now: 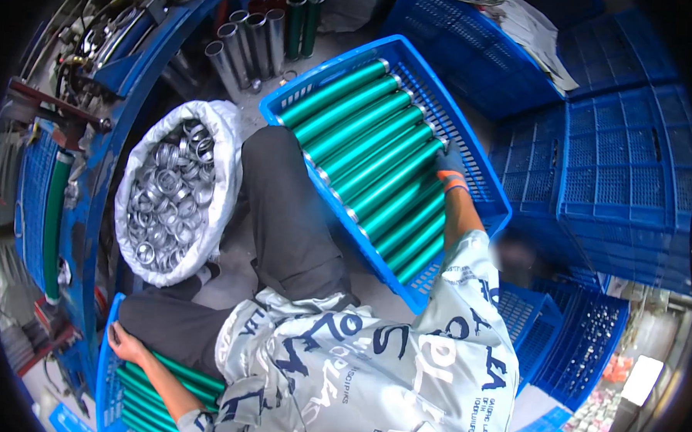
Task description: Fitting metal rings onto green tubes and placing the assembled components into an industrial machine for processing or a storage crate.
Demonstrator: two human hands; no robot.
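My right hand (pixel 450 160), in a dark glove with an orange cuff, closes on the far end of a shiny green tube (pixel 410 170). That tube lies in a row of several green tubes with silver end rings, inside a large blue plastic crate (pixel 345 239) in front of me. My bare left hand (pixel 128 345) is beside my left knee, by the rim of a second blue crate (pixel 107 391). Its fingers are curled together, and whatever they hold is too small to make out. More green tubes (pixel 153 397) lie in this crate, partly under my leg.
A white sack (pixel 222 187) full of silver metal rings (pixel 173 201) stands left of my legs. Bare metal tubes (pixel 249 46) and green ones (pixel 304 21) stand upright beyond. Stacked blue crates (pixel 595 165) rise on the right; a blue workbench frame (pixel 117 152) runs along the left.
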